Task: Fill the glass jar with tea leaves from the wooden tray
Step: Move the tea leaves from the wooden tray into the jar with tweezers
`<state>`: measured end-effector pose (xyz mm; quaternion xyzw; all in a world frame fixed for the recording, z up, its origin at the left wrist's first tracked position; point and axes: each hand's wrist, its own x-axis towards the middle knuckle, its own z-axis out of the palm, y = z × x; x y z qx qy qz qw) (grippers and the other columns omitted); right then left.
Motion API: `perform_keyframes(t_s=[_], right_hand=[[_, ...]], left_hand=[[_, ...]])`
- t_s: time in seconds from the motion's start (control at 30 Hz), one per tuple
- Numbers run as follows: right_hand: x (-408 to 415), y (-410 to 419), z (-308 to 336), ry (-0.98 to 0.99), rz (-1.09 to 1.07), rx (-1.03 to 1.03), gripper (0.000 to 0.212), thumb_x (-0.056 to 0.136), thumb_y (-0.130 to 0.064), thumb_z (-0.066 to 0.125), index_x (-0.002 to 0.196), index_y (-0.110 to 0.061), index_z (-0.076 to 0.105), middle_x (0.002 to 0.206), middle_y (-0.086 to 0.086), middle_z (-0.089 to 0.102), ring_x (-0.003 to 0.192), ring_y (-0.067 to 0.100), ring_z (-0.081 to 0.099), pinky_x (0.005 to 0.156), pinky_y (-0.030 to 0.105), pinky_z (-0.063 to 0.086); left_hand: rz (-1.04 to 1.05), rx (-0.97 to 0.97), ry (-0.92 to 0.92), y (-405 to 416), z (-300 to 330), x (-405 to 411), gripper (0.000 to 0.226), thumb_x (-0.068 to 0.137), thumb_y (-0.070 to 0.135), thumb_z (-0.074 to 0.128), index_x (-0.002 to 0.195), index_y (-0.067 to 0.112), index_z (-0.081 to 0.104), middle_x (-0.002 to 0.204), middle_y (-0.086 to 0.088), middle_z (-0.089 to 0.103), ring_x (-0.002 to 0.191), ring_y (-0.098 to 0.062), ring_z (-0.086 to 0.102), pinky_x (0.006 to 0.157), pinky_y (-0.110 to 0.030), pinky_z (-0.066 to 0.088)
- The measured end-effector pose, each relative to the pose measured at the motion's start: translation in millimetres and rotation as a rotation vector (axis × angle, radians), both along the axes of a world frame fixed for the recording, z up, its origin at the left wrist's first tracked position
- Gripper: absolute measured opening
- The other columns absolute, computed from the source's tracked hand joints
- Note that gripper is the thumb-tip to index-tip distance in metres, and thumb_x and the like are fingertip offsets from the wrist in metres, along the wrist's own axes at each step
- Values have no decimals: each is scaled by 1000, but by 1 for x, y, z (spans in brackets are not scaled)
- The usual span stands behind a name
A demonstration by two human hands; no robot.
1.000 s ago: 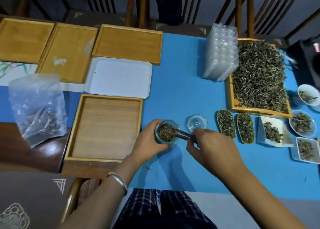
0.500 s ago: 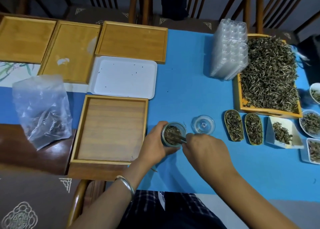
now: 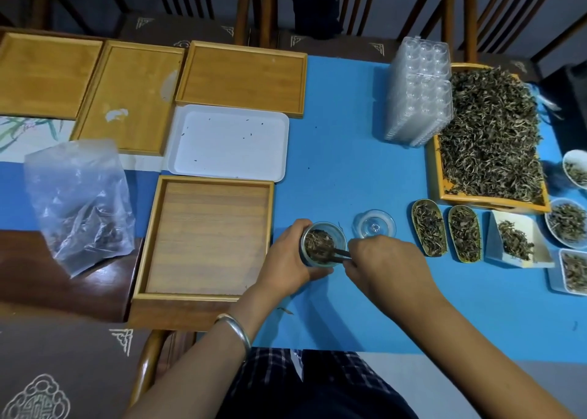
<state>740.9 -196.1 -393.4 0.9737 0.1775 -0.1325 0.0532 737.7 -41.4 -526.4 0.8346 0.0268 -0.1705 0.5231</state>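
Note:
A small glass jar point(image 3: 323, 244) holding dark tea leaves stands on the blue mat, and my left hand point(image 3: 287, 260) is wrapped around its left side. My right hand point(image 3: 386, 264) pinches dark tongs point(image 3: 338, 255) whose tips poke down into the leaves inside the jar. The jar's clear glass lid point(image 3: 374, 226) lies on the mat just right of it. A wooden tray point(image 3: 536, 206) piled with loose tea leaves point(image 3: 490, 136) sits at the far right.
Two oval scoops of tea point(image 3: 428, 231) and several small white dishes of tea point(image 3: 516, 244) lie right of the lid. Stacked clear plastic containers point(image 3: 419, 91), a white tray point(image 3: 228, 142), empty wooden trays point(image 3: 206, 237) and a plastic bag point(image 3: 79, 202) fill the left and back.
My right hand moved closer to the jar and the tongs went from lying over the rim to pressing into the leaves. My left hand kept its hold on the jar.

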Motion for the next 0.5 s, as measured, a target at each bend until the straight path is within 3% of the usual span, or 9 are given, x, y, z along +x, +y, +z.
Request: perform_keyframes(t_s=[0.07,0.1,0.17,0.33,0.43,0.5], right_hand=[[3,3,6,-7,59,-45,40,57,-11,84,60,-17,45,53,2,57,39,22,51,43,19,-1],[6,6,9,-29,53,-32,48,41,-5,88,52,-17,43,43,1,51,30,22,46,47,15,-4],[8,5,9,-58,37,12,51,30,-1,89,47,-16,44,37,1,45,25,23,40,52,13,-4],[4,4,6,-40,56,-43,43,33,-3,89,48,-13,50,38,1,46,26,21,42,51,13,-3],[1,2,1,2,82,-97,31,68,-17,78,64,-18,47,58,1,59,46,21,54,41,22,1],[2,1,6,5,36,-77,33,69,-15,76,63,-18,43,56,2,58,44,22,53,41,21,1]], left_hand=[[-1,-2,5,0,0,0,77,52,34,93,110,42,43,106,16,58,97,-4,58,80,-19,46],[-4,1,5,0,0,0,78,51,34,93,111,42,43,106,16,58,98,-5,58,80,-18,45],[-13,12,-1,1,0,1,79,52,36,93,112,41,43,107,15,57,99,-7,57,81,-18,45],[-28,23,-7,1,-1,1,79,51,39,93,112,41,42,107,15,57,99,-5,56,82,-20,46],[-25,19,-2,2,-1,2,79,51,40,92,113,40,44,107,17,57,99,-2,56,81,-18,46],[-27,18,-4,2,-1,2,79,51,40,92,113,40,44,105,19,56,98,1,55,79,-15,44]])
